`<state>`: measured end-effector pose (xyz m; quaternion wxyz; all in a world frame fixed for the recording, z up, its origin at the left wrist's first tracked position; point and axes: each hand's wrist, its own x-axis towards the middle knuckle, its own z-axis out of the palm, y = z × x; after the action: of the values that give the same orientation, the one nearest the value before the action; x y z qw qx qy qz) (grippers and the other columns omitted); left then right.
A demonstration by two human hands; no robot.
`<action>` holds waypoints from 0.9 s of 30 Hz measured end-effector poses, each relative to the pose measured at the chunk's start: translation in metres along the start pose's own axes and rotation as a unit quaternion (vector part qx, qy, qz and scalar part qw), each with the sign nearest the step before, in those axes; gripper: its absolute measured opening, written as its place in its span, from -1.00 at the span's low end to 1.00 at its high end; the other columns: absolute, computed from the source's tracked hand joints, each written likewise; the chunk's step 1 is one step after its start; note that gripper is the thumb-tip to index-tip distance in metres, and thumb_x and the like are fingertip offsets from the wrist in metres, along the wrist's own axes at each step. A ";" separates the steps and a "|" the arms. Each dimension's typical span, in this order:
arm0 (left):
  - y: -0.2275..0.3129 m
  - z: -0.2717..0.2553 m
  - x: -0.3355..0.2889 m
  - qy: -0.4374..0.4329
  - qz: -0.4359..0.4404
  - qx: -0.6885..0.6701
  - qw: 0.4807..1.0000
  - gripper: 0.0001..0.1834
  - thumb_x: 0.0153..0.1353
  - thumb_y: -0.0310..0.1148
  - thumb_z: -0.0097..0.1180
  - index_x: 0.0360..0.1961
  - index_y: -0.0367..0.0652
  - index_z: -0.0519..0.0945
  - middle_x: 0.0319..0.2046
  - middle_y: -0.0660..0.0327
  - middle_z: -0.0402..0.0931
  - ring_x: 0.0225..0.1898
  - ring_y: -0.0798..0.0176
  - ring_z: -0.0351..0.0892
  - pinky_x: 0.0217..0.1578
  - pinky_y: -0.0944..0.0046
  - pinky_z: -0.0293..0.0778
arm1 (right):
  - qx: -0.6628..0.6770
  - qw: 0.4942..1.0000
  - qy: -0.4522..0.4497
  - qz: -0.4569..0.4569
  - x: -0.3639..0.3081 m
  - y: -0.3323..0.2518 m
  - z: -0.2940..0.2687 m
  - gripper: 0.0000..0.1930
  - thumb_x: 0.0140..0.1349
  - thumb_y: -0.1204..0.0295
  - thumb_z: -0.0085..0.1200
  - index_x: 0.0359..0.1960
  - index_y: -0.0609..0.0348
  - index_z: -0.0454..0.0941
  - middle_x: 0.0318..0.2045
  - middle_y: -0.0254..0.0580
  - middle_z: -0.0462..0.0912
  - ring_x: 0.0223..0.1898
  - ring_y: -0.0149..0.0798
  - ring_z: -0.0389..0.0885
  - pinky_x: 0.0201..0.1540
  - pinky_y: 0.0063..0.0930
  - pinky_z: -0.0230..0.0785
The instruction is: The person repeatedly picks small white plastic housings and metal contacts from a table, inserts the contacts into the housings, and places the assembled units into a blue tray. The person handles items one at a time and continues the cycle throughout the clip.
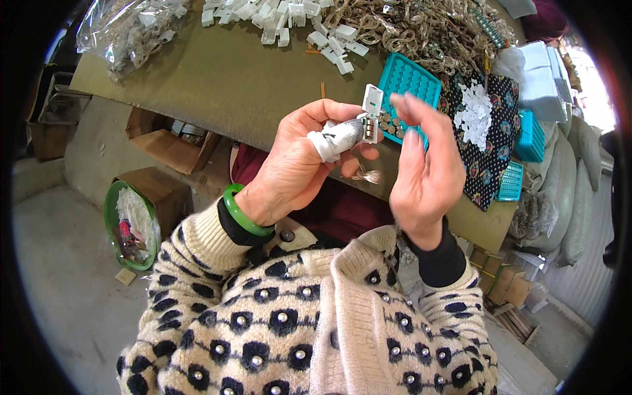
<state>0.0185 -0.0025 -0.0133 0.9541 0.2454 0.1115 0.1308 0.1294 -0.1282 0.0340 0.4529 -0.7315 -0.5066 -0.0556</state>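
In my left hand (296,141) is a small white plastic battery case (371,99), its lid tipped up and small round metallic pieces showing inside. A white and grey wrapping (334,139) covers one digit of that hand, which presses against the case. Below the fingers hangs a pale bundle of fine strands (367,176). Just right of the case, my right hand (428,164) is raised with thumb and fingers apart and nothing visible between them; its fingertips are slightly blurred. Behind it lies a teal tray (411,82) with rows of round hollows, and several button cells (390,124) rest on it.
White plastic cases (276,13) are heaped at the table's far side, beside tangled wire bundles (415,26). White flat pieces (474,115) cover part of a dark patterned cloth (490,174) on the right. A green-rimmed basket (107,224) and a cardboard box (161,141) stand at left.
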 end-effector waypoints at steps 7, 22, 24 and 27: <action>0.000 0.006 -0.001 -0.013 -0.022 -0.012 1.000 -0.81 0.30 -0.46 0.14 -0.08 -0.21 0.55 -0.16 0.08 0.61 -0.27 0.18 0.69 -0.59 0.46 0.39 | 0.317 0.907 -0.082 0.264 0.021 0.016 -0.008 -0.79 0.34 0.55 0.10 -0.03 0.35 0.60 -0.25 -0.24 0.71 -0.25 -0.51 0.63 -0.17 -0.67 0.47; -0.010 0.017 0.003 0.005 0.015 0.034 0.999 -0.71 0.22 -0.34 0.27 -0.06 -0.16 0.55 -0.28 0.24 0.57 -0.44 0.43 0.47 -0.54 0.48 0.36 | 0.036 0.989 0.061 -0.131 0.006 0.024 0.007 -0.81 0.18 0.75 0.11 -0.19 0.31 0.53 -0.30 0.03 0.70 -0.27 -0.13 0.73 -0.24 -0.41 0.60; -0.011 0.016 0.004 0.012 0.011 0.027 1.000 -0.71 0.22 -0.34 0.28 -0.06 -0.15 0.55 -0.28 0.26 0.56 -0.43 0.45 0.45 -0.53 0.47 0.37 | 0.080 0.991 0.053 -0.095 0.005 0.027 0.009 -0.82 0.19 0.75 0.11 -0.19 0.32 0.52 -0.30 0.06 0.69 -0.25 -0.07 0.73 -0.20 -0.37 0.61; -0.009 0.016 0.005 0.007 0.001 0.012 1.000 -0.71 0.22 -0.33 0.28 -0.07 -0.15 0.55 -0.26 0.26 0.56 -0.40 0.44 0.47 -0.52 0.47 0.38 | 0.128 0.983 0.058 -0.118 0.006 0.031 0.010 -0.85 0.20 0.74 0.12 -0.21 0.33 0.51 -0.29 0.09 0.69 -0.24 -0.03 0.72 -0.17 -0.32 0.60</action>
<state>0.0294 -0.0157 -0.0054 0.9501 0.2562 0.1192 0.1320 0.1528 -0.1188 0.0126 0.5616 -0.5983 -0.5650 -0.0857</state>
